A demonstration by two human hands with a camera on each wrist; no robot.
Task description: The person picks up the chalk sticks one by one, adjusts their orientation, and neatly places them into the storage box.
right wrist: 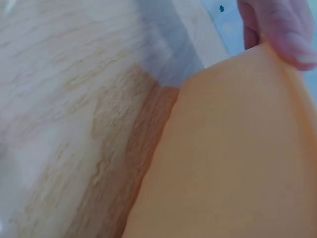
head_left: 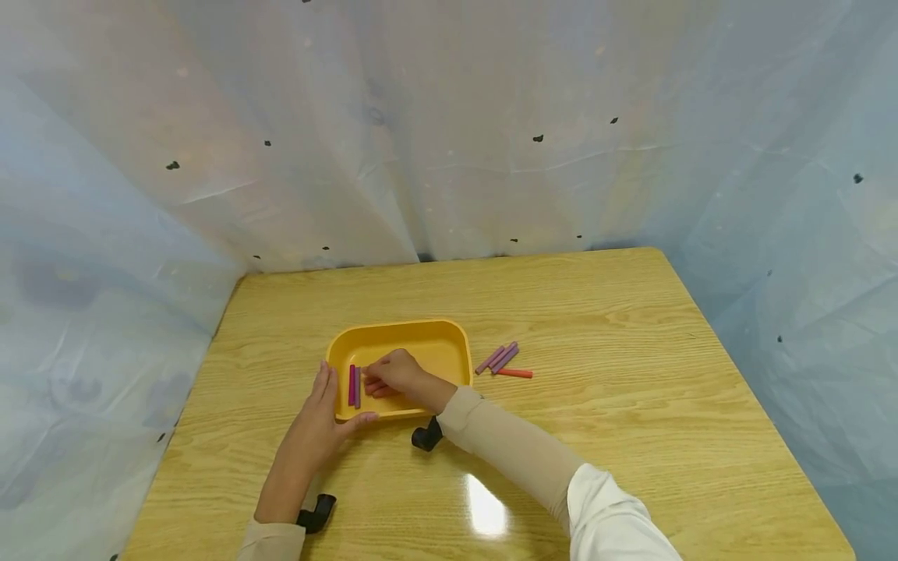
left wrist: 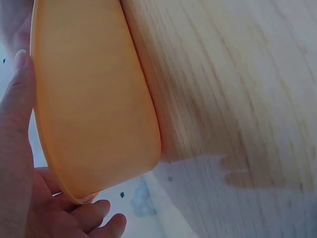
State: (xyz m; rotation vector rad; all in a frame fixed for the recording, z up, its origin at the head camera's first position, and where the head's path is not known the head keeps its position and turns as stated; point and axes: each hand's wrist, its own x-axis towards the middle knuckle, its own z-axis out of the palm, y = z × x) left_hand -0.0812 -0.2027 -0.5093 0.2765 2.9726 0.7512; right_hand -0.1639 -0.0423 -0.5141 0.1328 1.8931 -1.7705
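Note:
My left hand holds the front left corner of a yellow plastic tray, thumb along the near rim and fingers around the left end. The left wrist view shows this grip at the rim of the tray. Inside, a magenta stick and a purple stick lie side by side near the left wall. My right hand reaches into the tray just right of them, fingers bent downward. Whether it pinches a stick I cannot tell. The tray's outer wall fills much of the right wrist view.
Several purple sticks lie on the wooden table to the right of the tray, with an orange-red stick beside them. Pale patterned sheeting hangs behind the table and at its sides.

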